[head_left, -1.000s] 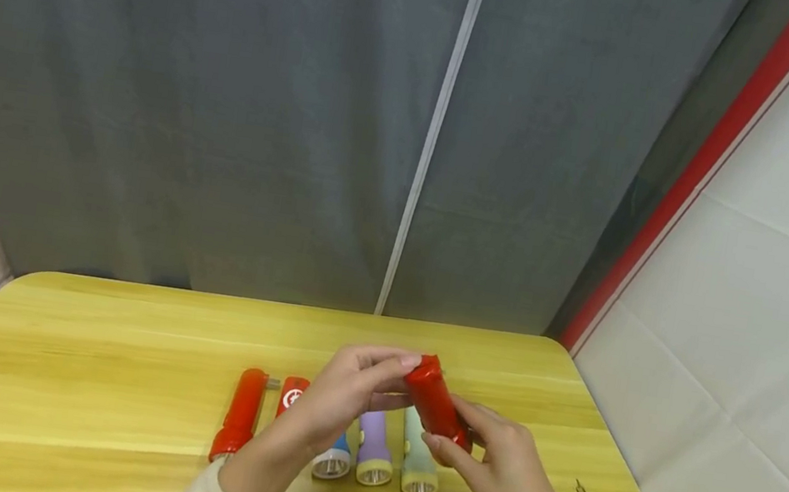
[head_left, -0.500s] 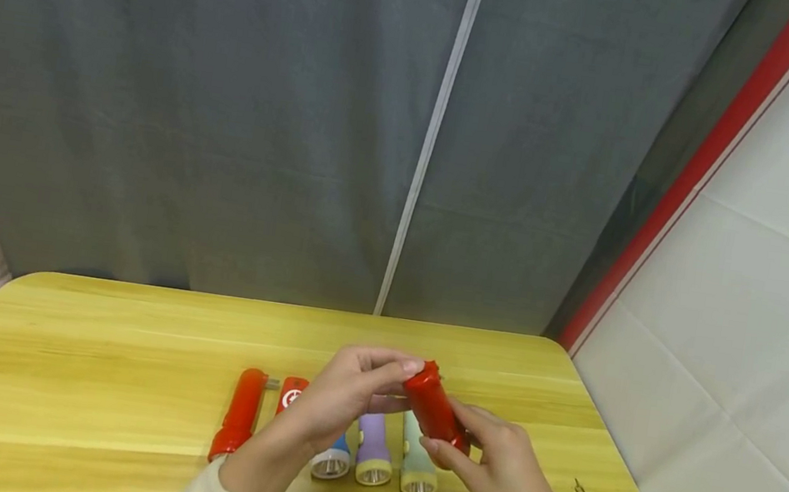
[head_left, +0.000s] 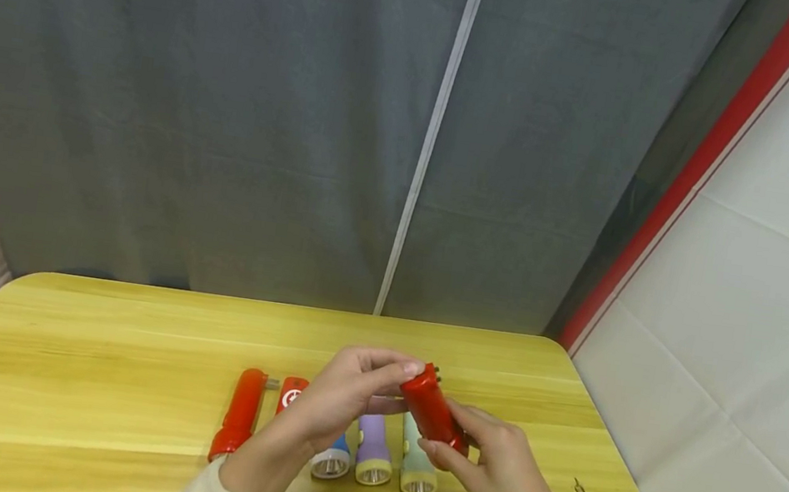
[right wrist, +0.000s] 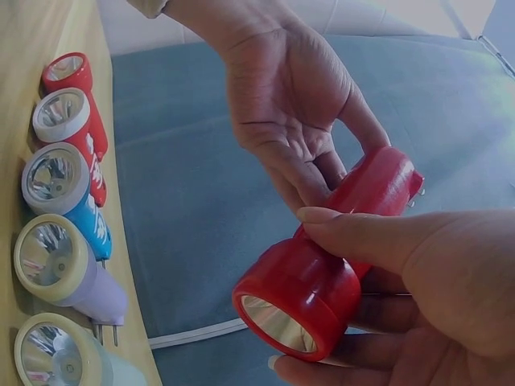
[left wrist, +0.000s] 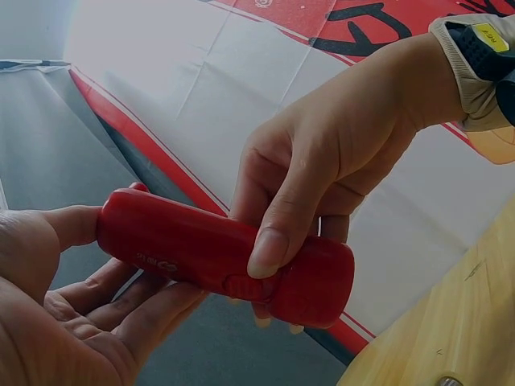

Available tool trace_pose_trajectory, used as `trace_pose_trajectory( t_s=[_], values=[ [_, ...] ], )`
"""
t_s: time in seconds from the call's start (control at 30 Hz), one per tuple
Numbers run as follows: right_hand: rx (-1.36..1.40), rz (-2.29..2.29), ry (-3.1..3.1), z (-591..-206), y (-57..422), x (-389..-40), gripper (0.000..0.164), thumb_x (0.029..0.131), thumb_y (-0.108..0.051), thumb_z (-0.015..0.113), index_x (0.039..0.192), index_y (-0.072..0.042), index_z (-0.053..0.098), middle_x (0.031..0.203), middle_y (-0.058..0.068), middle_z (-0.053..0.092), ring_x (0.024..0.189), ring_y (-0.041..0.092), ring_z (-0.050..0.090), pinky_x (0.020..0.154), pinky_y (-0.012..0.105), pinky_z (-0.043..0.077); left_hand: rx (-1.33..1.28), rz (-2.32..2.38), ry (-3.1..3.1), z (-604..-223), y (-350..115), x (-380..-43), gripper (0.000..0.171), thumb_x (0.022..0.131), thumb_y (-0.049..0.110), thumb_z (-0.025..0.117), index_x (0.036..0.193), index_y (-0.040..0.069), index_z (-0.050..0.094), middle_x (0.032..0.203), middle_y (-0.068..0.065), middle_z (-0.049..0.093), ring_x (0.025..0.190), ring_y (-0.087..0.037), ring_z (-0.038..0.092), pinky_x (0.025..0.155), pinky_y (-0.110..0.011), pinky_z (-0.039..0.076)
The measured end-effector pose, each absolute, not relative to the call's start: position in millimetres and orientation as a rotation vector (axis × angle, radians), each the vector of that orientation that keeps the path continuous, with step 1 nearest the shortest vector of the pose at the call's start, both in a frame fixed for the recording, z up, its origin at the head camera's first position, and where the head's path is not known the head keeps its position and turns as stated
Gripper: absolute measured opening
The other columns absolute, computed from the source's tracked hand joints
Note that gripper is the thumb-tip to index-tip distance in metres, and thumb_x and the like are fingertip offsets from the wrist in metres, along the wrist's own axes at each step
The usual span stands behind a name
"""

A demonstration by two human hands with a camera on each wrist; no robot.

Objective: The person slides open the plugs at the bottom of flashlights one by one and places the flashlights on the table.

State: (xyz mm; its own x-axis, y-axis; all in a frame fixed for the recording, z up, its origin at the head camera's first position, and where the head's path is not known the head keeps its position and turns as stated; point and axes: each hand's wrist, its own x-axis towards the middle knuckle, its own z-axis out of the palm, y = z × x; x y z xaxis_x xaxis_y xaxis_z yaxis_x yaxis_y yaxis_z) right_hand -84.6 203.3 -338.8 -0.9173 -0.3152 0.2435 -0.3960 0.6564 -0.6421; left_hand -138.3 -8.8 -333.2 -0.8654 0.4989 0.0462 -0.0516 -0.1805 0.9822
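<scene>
A red flashlight [head_left: 434, 407] is held tilted above the table between both hands. My left hand [head_left: 347, 395] pinches its tail end between thumb and fingers. Around the head end, my right hand [head_left: 503, 463] grips with the thumb on top. Small metal prongs [head_left: 438, 374] stick out by the tail in the head view. The left wrist view shows a switch [left wrist: 243, 287] near the right thumb and pale print on the body. In the right wrist view the lens [right wrist: 278, 323] points toward the camera and looks unlit.
Several flashlights lie in a row beneath the hands: red [head_left: 242, 414], red with a white emblem [head_left: 292, 394], blue [head_left: 331, 460], purple [head_left: 374, 449] and pale green [head_left: 418, 464]. The left forearm partly covers some. A grey curtain [head_left: 229, 130] hangs behind the wooden table [head_left: 82, 370].
The held flashlight has dipped slightly and turned a little, so the prongs at its tail show more clearly. Both hands keep their hold; the row on the table has not moved.
</scene>
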Motion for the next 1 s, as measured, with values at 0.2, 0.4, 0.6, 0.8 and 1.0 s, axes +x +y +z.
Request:
trace_pose_trajectory(
  t_s=[0.2, 0.4, 0.6, 0.8, 1.0],
  values=[
    [0.595, 1.13, -2.778, -338.5, 203.5, -85.3, 0.048, 0.092, -0.046, 0.07, 0.13, -0.016, 0.068, 0.114, -0.004, 0.076, 0.092, 0.003, 0.071, 0.077, 0.017, 0.058, 0.505, 2.097, 1.742, -333.4, -8.2, -139.4, 0.04, 0.101, 0.026, 0.062, 0.123, -0.007, 0.066, 0.125, -0.018, 0.071, 0.108, -0.025, 0.073, 0.099, -0.041, 0.057],
    [0.597, 1.134, -2.784, -338.9, 204.6, -85.6, 0.047, 0.092, -0.045, 0.07, 0.13, -0.016, 0.068, 0.112, -0.004, 0.076, 0.092, 0.004, 0.071, 0.077, 0.017, 0.058, 0.5, 2.095, 1.757, -334.4, -5.9, -140.7, 0.039, 0.1, 0.026, 0.063, 0.121, -0.006, 0.067, 0.125, -0.017, 0.071, 0.107, -0.026, 0.074, 0.099, -0.042, 0.058],
    [0.598, 1.148, -2.796, -340.5, 203.5, -85.3, 0.045, 0.092, -0.043, 0.071, 0.129, -0.016, 0.069, 0.11, -0.004, 0.076, 0.091, 0.004, 0.071, 0.076, 0.017, 0.058, 0.487, 2.087, 1.774, -335.5, -6.3, -139.8, 0.038, 0.1, 0.026, 0.063, 0.119, -0.007, 0.067, 0.123, -0.017, 0.071, 0.105, -0.025, 0.074, 0.098, -0.043, 0.058],
    [0.613, 1.164, -2.789, -341.5, 203.1, -85.5, 0.047, 0.093, -0.044, 0.07, 0.13, -0.014, 0.068, 0.112, -0.001, 0.077, 0.092, 0.007, 0.072, 0.075, 0.017, 0.058, 0.479, 2.084, 1.783, -335.1, -6.5, -139.4, 0.038, 0.099, 0.026, 0.064, 0.119, -0.006, 0.068, 0.123, -0.016, 0.071, 0.103, -0.023, 0.073, 0.098, -0.044, 0.058],
    [0.615, 1.172, -2.804, -342.0, 203.6, -85.9, 0.05, 0.093, -0.046, 0.069, 0.131, -0.014, 0.067, 0.113, -0.001, 0.076, 0.093, 0.01, 0.073, 0.076, 0.02, 0.061, 0.486, 2.073, 1.789, -335.7, -5.9, -139.6, 0.037, 0.1, 0.026, 0.064, 0.118, -0.006, 0.068, 0.122, -0.016, 0.071, 0.103, -0.023, 0.073, 0.098, -0.045, 0.058]
  ],
)
